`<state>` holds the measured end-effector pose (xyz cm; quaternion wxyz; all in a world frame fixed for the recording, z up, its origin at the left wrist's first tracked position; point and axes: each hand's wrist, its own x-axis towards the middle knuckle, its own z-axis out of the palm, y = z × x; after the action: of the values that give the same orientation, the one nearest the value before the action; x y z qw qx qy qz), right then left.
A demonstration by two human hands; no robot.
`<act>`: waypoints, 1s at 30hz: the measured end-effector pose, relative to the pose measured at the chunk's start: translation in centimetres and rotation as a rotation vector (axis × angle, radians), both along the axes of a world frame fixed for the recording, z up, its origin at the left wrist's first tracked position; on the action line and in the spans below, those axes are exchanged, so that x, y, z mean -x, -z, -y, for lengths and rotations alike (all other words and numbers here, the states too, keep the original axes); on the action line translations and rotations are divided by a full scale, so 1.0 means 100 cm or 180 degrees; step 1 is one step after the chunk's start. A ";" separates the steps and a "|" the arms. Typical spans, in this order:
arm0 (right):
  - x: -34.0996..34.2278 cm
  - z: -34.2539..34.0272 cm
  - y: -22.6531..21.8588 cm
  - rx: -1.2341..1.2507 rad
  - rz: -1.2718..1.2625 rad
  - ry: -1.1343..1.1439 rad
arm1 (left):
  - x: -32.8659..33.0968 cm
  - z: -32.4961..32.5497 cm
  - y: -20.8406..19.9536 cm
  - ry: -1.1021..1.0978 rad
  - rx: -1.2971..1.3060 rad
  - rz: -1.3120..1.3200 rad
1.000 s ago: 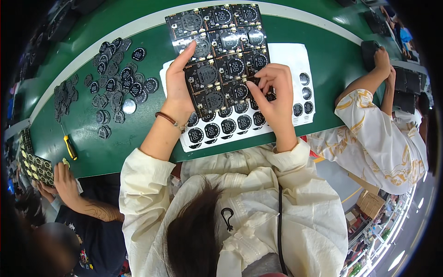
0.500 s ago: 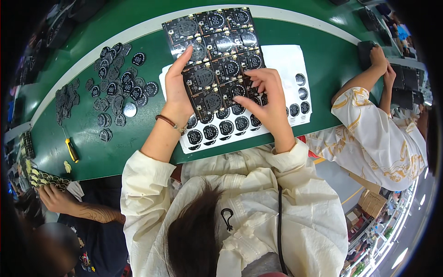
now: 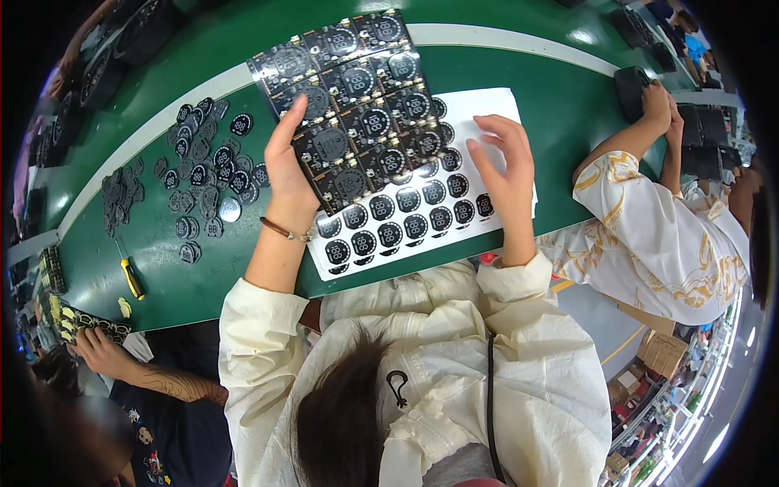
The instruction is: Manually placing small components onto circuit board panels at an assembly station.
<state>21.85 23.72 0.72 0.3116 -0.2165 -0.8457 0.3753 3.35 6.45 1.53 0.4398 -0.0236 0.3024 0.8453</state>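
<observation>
My left hand [image 3: 293, 166] grips the left edge of a black circuit board panel [image 3: 357, 122], thumb on its face. The panel is tilted above the table, divided into several squares with round display areas and small light parts. Some of its squares carry grey round pieces, others shiny black display faces. Apart from the panel, to its right, my right hand [image 3: 511, 162] hovers with fingers spread and nothing in it. Beneath both lies a white sheet [image 3: 495, 105] with rows of round black display stickers [image 3: 415, 225], partly covered by the panel.
Loose round black and grey pieces [image 3: 213, 166] lie scattered and heaped on the green table [image 3: 268, 268] at left. A yellow-black screwdriver [image 3: 131, 276] rests near them. On the left, a co-worker's hand [image 3: 101, 353] touches another panel; on the right, a co-worker's hands [image 3: 661, 109] hold a dark round object.
The panel has moved left with my left hand and tilted more. My right hand has come away from the panel toward the right, its fingers spread.
</observation>
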 end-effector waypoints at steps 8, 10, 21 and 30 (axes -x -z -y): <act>0.036 -0.011 0.007 -0.1088 0.0421 -0.0252 | 0.002 -0.004 0.001 -0.0348 0.0333 -0.0343; 0.033 -0.017 0.010 -0.1087 0.0399 -0.0225 | 0.001 -0.007 0.000 -0.0567 0.0482 -0.0394; 0.028 -0.024 0.008 -0.0908 0.0586 -0.0258 | 0.000 -0.004 0.000 -0.0047 0.0336 -0.0323; 0.029 -0.020 0.003 -0.0853 0.0501 -0.0161 | -0.003 -0.005 -0.002 0.0130 0.0476 -0.0265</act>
<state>18.92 25.72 0.40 0.2608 -0.1804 -0.9152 0.2487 3.69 6.97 1.72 0.4409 -0.0150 0.3831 0.8115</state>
